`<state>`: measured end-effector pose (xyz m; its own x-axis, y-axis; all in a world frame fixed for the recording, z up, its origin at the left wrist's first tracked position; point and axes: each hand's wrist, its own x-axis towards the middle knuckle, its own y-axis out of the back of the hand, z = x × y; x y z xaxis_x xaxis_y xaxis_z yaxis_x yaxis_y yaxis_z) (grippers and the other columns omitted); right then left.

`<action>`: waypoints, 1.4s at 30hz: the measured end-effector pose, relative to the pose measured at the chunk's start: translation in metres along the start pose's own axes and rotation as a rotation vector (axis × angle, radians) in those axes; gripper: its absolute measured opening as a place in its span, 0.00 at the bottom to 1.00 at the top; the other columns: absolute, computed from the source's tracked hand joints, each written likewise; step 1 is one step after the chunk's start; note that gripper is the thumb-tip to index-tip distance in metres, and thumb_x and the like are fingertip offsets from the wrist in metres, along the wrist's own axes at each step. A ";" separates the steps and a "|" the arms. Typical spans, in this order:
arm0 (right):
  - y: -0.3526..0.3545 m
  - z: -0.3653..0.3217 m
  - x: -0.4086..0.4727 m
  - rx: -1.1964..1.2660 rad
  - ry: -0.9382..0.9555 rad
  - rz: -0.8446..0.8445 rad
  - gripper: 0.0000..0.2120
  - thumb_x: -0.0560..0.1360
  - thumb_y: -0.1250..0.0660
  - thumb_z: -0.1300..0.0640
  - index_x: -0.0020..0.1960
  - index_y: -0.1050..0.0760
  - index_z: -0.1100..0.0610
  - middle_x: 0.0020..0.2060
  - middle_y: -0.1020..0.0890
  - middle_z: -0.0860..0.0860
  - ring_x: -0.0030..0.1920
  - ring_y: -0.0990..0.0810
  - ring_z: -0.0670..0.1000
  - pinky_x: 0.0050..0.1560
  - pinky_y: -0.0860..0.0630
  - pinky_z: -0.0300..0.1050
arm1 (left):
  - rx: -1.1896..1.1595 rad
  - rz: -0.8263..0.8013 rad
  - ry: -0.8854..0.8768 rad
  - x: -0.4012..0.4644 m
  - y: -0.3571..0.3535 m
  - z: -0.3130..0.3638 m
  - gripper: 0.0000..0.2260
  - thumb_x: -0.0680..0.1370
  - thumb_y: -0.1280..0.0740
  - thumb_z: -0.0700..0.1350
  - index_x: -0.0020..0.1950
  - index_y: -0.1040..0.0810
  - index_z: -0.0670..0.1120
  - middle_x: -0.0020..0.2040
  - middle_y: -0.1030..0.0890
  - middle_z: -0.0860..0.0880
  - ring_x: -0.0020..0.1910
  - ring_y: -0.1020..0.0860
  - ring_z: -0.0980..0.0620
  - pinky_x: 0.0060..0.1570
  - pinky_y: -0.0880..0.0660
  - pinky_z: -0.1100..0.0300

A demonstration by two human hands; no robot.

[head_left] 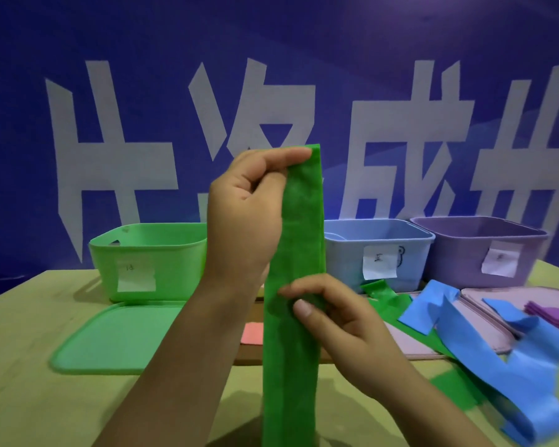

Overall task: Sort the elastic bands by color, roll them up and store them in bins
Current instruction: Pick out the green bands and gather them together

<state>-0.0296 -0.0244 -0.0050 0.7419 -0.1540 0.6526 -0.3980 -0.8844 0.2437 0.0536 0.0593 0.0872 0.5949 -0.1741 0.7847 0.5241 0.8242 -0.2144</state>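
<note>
The table (29, 317) carries three bins in a row at its far edge: green bin (146, 262), blue bin (378, 250), purple bin (478, 250). A green lid (117, 337) lies before the green bin. To the right, a loose blue band (484, 346) lies over another green band (384, 301), with purple bands (555, 314) beyond.

The green band (296, 285) in hand hangs vertically in mid-air, in front of the gap between the green and blue bins — its lower end runs out of view.

Before rolling, keep the band flat and free of twist; align both long edges, then start a tight first turn at one end and hold even tension. It probably belongs in the green bin.

Your left hand (249, 214) is raised, thumb and fingers pinching the top end. Your right hand (333, 317) sits lower, fingers curled round the band's right edge at mid-length — thumb on the front face.
</note>
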 end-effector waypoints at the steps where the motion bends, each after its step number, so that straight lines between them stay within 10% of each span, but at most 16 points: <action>1: 0.001 -0.001 -0.003 0.023 -0.011 0.008 0.15 0.74 0.37 0.58 0.48 0.21 0.38 0.46 0.19 0.37 0.49 0.21 0.39 0.48 0.26 0.33 | -0.012 -0.013 0.033 -0.001 -0.001 0.001 0.14 0.78 0.40 0.34 0.45 0.18 0.49 0.50 0.18 0.44 0.49 0.19 0.46 0.51 0.21 0.48; 23: -0.002 0.003 -0.013 0.535 -0.219 -0.076 0.13 0.65 0.25 0.49 0.49 0.17 0.48 0.46 0.15 0.53 0.42 0.15 0.52 0.44 0.20 0.43 | -0.054 -0.204 0.138 -0.004 -0.001 0.005 0.16 0.76 0.35 0.32 0.57 0.22 0.51 0.59 0.23 0.43 0.54 0.19 0.48 0.49 0.20 0.51; 29: 0.003 0.002 -0.018 0.498 -0.225 0.080 0.14 0.70 0.29 0.62 0.48 0.19 0.43 0.40 0.15 0.52 0.37 0.15 0.52 0.35 0.21 0.39 | -0.028 -0.155 0.081 0.001 0.003 0.002 0.19 0.76 0.35 0.31 0.62 0.25 0.51 0.60 0.28 0.44 0.54 0.21 0.52 0.52 0.20 0.54; 42: -0.009 0.003 -0.030 0.429 -0.189 0.263 0.15 0.72 0.36 0.51 0.55 0.30 0.35 0.41 0.18 0.62 0.26 0.20 0.59 0.26 0.22 0.46 | 0.027 -0.044 0.004 0.003 -0.002 -0.017 0.20 0.76 0.36 0.30 0.62 0.27 0.52 0.59 0.29 0.45 0.50 0.22 0.60 0.51 0.23 0.64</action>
<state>-0.0464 -0.0129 -0.0286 0.7469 -0.4365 0.5016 -0.3567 -0.8997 -0.2517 0.0645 0.0481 0.0806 0.5739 -0.2130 0.7908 0.5332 0.8300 -0.1634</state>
